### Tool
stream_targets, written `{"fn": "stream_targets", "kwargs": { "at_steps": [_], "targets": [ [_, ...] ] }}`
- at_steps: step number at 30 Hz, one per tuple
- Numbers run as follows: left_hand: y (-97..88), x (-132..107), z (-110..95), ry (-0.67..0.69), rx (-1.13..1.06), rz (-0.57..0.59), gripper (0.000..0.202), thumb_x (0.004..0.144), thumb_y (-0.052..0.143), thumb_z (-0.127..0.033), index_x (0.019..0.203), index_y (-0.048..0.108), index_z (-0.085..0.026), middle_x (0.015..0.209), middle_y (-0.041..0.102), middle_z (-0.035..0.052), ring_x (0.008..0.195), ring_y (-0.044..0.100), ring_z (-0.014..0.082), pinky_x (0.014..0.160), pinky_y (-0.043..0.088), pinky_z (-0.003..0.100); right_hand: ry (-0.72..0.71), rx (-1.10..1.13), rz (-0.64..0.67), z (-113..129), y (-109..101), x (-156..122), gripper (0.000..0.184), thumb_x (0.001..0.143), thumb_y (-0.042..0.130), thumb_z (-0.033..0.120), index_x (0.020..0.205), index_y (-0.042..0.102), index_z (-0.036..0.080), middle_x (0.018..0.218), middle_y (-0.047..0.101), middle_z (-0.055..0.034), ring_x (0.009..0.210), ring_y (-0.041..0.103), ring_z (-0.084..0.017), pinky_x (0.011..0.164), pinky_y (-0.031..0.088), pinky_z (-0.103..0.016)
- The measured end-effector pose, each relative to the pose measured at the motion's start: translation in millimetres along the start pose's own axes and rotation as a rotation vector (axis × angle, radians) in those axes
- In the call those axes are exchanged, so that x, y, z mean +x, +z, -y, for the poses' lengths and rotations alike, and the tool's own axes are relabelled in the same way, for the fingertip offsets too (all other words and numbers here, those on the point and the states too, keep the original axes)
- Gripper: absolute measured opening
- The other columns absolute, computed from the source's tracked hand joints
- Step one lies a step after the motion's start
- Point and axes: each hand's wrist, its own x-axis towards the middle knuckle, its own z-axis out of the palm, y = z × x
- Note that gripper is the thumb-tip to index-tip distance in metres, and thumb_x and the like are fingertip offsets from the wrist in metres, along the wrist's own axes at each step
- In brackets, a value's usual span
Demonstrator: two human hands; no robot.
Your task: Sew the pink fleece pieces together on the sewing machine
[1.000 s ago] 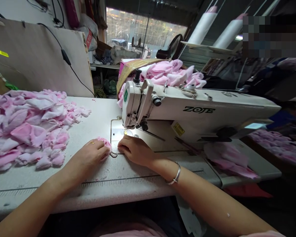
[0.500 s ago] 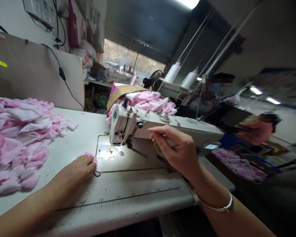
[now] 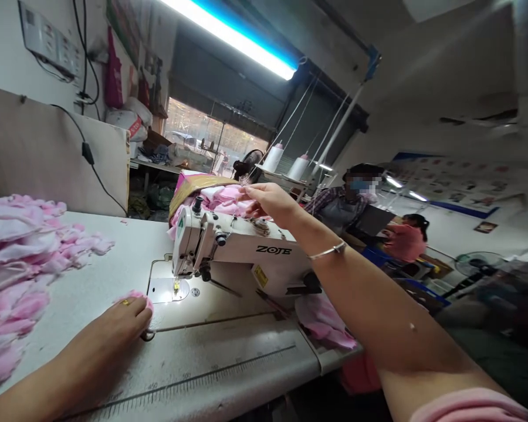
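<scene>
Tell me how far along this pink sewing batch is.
Done: the heap of pink pieces right of the sewing machine may be finished; I can't confirm it. In hand: the left hand presses a pink piece near the needle. Left: the large pile looks unsewn. The right hand reaches over the pile behind the machine.

A fluorescent tube (image 3: 231, 40) glares blue-white overhead, and a small lamp throws a hard pool of light on the needle plate (image 3: 165, 290) — the far window (image 3: 215, 133) is nearly washed out. The right side falls dimmer and soft, its edges smeared and bowed by wide-lens distortion.
</scene>
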Motion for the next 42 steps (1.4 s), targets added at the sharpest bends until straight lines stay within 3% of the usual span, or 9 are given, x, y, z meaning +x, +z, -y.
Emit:
{"fn": "stream_targets", "kwargs": {
  "at_steps": [3, 6, 8, 11, 15, 20, 29, 34, 42],
  "targets": [
    [-4.2, 1.1, 0.4, 0.028, 0.009, 0.037, 0.032, 0.078, 0.036, 0.001, 0.088, 0.059, -0.017, 0.099, 0.06, 0.0108, 0.091, 0.055, 0.023, 0.087, 0.044, 0.039, -0.028, 0.132, 0.09, 6.3, 16.9, 5.6, 0.018, 0.091, 0.05, 0.017, 0.086, 0.066, 0.011, 0.053, 0.052, 0.0023, 0.042, 0.046, -0.006, 0.037, 0.038, -0.017],
    [-7.7, 2.1, 0.1, 0.038, 0.068, 0.055, 0.032, 0.08, 0.033, 0.003, 0.09, 0.057, -0.015, 0.099, 0.058, 0.0106, 0.088, 0.052, 0.0217, 0.082, 0.043, 0.035, -0.103, 0.205, 0.011, 11.5, 27.9, 9.7, 0.017, 0.088, 0.05, 0.011, 0.076, 0.062, 0.011, 0.043, 0.031, 0.0113, 0.035, 0.029, -0.002, 0.035, 0.025, -0.015],
    [-7.8, 5.0, 0.9, 0.042, 0.103, 0.07, 0.031, 0.08, 0.033, 0.005, 0.09, 0.056, -0.015, 0.098, 0.057, 0.0098, 0.085, 0.052, 0.0203, 0.079, 0.044, 0.033, -0.137, 0.213, -0.084, 14.9, 29.1, 14.2, 0.021, 0.089, 0.043, 0.01, 0.079, 0.061, 0.005, 0.045, 0.03, 0.013, 0.036, 0.027, 0.002, 0.041, 0.024, -0.016],
    [-1.2, 13.9, 5.9, 0.077, 0.152, 0.055, 0.028, 0.081, 0.036, 0.004, 0.087, 0.055, -0.015, 0.096, 0.057, 0.0083, 0.086, 0.052, 0.0198, 0.082, 0.044, 0.033, -0.154, 0.259, -0.241, 19.5, 21.0, 24.5, 0.044, 0.092, 0.017, 0.013, 0.084, 0.058, -0.001, 0.05, 0.03, 0.0133, 0.039, 0.028, 0.005, 0.047, 0.023, -0.02],
    [14.2, 31.2, 14.9, 0.107, 0.183, 0.028, 0.026, 0.082, 0.036, 0.002, 0.089, 0.057, -0.012, 0.094, 0.057, 0.011, 0.089, 0.051, 0.0237, 0.085, 0.043, 0.04, -0.192, 0.32, -0.481, 22.5, 2.9, 39.7, 0.022, 0.094, 0.041, 0.011, 0.078, 0.055, 0.011, 0.044, 0.026, 0.0144, 0.037, 0.02, -0.001, 0.041, 0.024, -0.016],
    [24.3, 50.6, 21.1, 0.17, 0.177, 0.008, 0.017, 0.083, 0.042, -0.006, 0.086, 0.057, -0.011, 0.092, 0.055, 0.0122, 0.084, 0.049, 0.0252, 0.079, 0.043, 0.041, -0.219, 0.29, -0.601, 26.2, -16.6, 47.4, 0.025, 0.095, 0.04, 0.009, 0.077, 0.056, 0.014, 0.046, 0.03, 0.0119, 0.037, 0.023, -0.003, 0.038, 0.027, -0.017],
    [13.8, 44.0, 28.8, 0.254, 0.037, 0.039, 0.028, 0.096, 0.032, -0.018, 0.116, 0.052, -0.017, 0.096, 0.053, 0.0066, 0.08, 0.046, 0.0176, 0.072, 0.04, 0.031, -0.25, 0.21, -0.638, 23.4, -25.5, 45.4, 0.024, 0.095, 0.042, 0.014, 0.097, 0.065, 0.008, 0.05, 0.031, 0.0103, 0.039, 0.026, -0.001, 0.044, 0.03, -0.017],
    [10.3, 46.1, 25.1, 0.247, -0.01, 0.065, 0.031, 0.096, 0.031, -0.019, 0.119, 0.052, -0.019, 0.095, 0.053, 0.0062, 0.08, 0.046, 0.0179, 0.073, 0.039, 0.031, -0.226, 0.148, -0.647, 21.4, -26.4, 47.2, 0.028, 0.094, 0.042, 0.017, 0.104, 0.066, 0.006, 0.053, 0.033, 0.0093, 0.042, 0.031, 0.0, 0.049, 0.032, -0.018],
    [21.4, 56.7, 28.5, 0.23, -0.021, 0.053, 0.034, 0.098, 0.029, -0.026, 0.122, 0.052, -0.018, 0.095, 0.051, 0.0073, 0.082, 0.046, 0.019, 0.075, 0.041, 0.033, -0.257, 0.126, -0.647, 25.1, -35.3, 55.8, 0.03, 0.094, 0.039, 0.013, 0.107, 0.065, 0.006, 0.057, 0.026, 0.0083, 0.047, 0.025, -0.001, 0.052, 0.033, -0.017]
  ]
}}
